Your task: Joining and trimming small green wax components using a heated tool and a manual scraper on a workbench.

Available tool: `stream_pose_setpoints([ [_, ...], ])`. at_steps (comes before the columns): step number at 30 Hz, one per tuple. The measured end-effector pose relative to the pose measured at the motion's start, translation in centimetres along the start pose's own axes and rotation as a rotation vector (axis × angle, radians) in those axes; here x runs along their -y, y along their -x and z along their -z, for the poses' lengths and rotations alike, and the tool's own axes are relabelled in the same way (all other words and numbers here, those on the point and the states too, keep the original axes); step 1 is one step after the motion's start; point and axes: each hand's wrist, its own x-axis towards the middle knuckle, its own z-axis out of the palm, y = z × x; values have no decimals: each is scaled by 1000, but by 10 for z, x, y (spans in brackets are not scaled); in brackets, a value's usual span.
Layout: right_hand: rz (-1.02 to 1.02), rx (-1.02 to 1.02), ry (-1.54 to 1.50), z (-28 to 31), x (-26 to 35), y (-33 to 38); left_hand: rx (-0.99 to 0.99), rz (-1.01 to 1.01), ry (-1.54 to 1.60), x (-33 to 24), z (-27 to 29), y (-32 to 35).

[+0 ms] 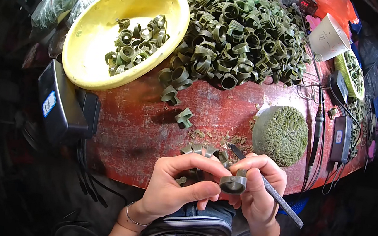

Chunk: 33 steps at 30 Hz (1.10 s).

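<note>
Item: green wax ring (233, 184), pinched in our left hand (178, 185), right hand (259, 188) gripping the file (277, 197) (loose shavings just beyond): we'd advise light, steady strokes.

Lighting: bright, even overhead light on the worn red wooden tabletop (226, 112); soft shadows beneath objects. Beyond the tabletop: dark vignette, fisheye bending, slight blur.

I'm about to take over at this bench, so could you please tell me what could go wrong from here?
1. The left hand pinches the green wax ring close to the carving tool in the right hand; a slip could nick a finger or gouge the ring.
2. Several rings lie near the table edge and might get knocked off.
3. The big pile of rings crowds the yellow bowl; pieces could get mixed.
</note>
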Motion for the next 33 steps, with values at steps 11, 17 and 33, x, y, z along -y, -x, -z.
stream_pose_setpoints([
  [11,246,-23,155,-2,-7,4,3,-95,-112,4,-1,0],
  [17,231,-68,255,-6,-2,6,-109,-74,-131,-3,-12,3],
  [33,484,-28,282,5,-7,24,0,-191,-293,4,-1,-4],
])
